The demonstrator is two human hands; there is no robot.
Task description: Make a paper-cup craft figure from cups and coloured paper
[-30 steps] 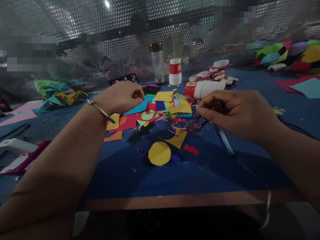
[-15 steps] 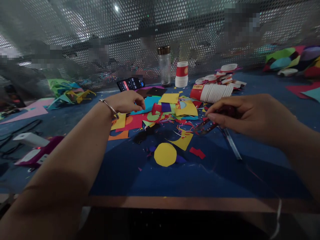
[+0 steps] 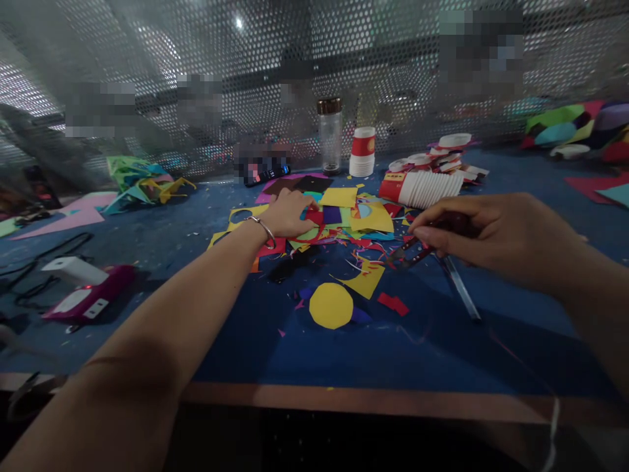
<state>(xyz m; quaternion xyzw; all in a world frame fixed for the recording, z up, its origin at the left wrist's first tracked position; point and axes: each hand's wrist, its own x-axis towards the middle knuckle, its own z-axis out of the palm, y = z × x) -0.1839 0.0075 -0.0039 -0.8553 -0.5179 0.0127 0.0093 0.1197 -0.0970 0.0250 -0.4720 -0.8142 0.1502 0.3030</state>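
Observation:
My left hand (image 3: 291,213), a bangle at its wrist, reaches over the pile of coloured paper scraps (image 3: 339,196). Its fingers are apart and hold nothing that I can see, though some fingertips are hidden. On the right, my right hand (image 3: 472,226) is closed around a pair of dark-handled scissors (image 3: 409,252), whose blades point left, above the table. A yellow paper circle (image 3: 331,306) lies nearest me on the blue table (image 3: 393,357), with a bit of dark blue paper beside it. Behind it is a yellow offcut (image 3: 367,280) with a curved edge.
A clear pen-like stick (image 3: 462,288) lies under my right hand. Paper cups (image 3: 427,189) lie stacked on their side, near an upright stack (image 3: 362,154) and a glass bottle (image 3: 331,137). On the left are a purple power strip (image 3: 93,301), black cables and folded paper (image 3: 142,183).
My left hand has moved right and onto the paper pile, its fingers spreading. My right hand has stayed in place with the scissors. The view has shifted slightly.

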